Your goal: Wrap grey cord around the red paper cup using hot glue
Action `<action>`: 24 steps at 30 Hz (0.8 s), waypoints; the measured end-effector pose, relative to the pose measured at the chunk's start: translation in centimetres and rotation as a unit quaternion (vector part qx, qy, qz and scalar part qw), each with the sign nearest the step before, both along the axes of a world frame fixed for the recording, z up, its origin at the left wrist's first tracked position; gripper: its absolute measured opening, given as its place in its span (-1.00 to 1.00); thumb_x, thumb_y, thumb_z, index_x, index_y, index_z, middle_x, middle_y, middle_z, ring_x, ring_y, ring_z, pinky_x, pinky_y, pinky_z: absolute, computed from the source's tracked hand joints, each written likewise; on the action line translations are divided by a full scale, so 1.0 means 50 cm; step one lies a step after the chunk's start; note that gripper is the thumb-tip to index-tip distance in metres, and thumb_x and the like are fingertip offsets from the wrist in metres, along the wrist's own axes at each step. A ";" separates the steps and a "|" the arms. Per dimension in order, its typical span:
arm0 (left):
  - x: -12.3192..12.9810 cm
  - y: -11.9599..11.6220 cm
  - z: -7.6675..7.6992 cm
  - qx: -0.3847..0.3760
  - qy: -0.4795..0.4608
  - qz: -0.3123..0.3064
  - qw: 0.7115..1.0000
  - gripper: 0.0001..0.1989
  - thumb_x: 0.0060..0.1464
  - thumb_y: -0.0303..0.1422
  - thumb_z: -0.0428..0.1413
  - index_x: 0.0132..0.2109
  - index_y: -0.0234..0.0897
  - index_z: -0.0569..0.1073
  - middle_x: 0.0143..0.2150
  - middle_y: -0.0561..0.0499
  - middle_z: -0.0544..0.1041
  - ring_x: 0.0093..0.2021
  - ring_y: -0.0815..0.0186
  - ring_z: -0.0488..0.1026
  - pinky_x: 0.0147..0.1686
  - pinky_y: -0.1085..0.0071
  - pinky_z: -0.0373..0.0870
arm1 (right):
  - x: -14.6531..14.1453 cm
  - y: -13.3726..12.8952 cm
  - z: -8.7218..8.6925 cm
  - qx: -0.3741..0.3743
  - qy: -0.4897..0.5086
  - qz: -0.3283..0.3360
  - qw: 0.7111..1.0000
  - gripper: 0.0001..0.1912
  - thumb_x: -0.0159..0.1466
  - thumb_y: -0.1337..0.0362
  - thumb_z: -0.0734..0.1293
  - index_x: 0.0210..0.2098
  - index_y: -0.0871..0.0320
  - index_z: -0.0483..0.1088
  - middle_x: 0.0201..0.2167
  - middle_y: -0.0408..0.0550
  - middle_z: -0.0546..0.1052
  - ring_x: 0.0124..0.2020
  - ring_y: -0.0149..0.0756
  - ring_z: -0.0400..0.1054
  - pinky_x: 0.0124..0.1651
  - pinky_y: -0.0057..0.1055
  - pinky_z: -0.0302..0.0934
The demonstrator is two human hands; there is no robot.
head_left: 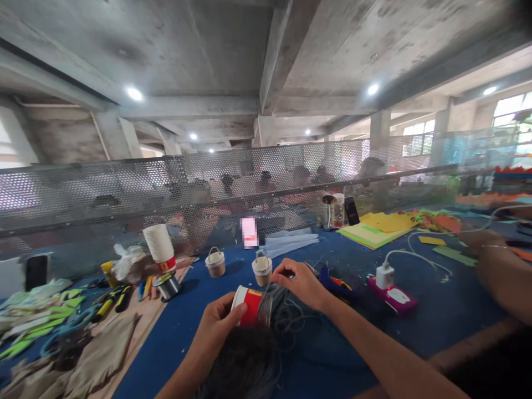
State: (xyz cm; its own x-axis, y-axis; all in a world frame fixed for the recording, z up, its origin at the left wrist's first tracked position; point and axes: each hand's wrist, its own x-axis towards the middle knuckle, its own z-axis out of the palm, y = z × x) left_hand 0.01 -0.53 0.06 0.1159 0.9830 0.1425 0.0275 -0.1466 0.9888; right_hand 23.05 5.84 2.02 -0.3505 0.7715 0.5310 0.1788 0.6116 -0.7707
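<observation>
A perforated metal screen (170, 191) runs from nine o'clock across to three, under a concrete ceiling (220, 44) with round lamps (134, 93) glowing at ten and two. At three o'clock a dark phone (351, 211) stands tilted beside yellow sheets (386, 221), while at four a white charger (384, 275) sits plugged into a purple power strip (402, 302). Towards eight lie a tan cloth (103, 352) and blue-handled scissors (50, 342).

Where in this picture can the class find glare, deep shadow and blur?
Head view: the ceiling lamp at left glares white, and the window at far right is washed out; head view: the lower right corner sinks to near black; head view: another person's arm is smeared, and the red-and-white cup looks blurred at its right end.
</observation>
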 end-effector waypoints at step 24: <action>0.005 -0.016 0.006 0.013 -0.004 -0.039 0.999 -0.64 -0.07 -0.10 0.29 -0.30 -0.35 0.58 -0.45 -0.01 0.55 -0.43 0.27 0.41 -0.40 0.45 0.32 | -0.015 -0.013 -0.004 0.033 -0.015 -0.024 0.999 -0.83 0.27 0.19 0.37 -0.37 0.16 0.50 -0.40 -0.13 0.48 -0.34 -0.34 0.34 -0.23 -0.45 0.20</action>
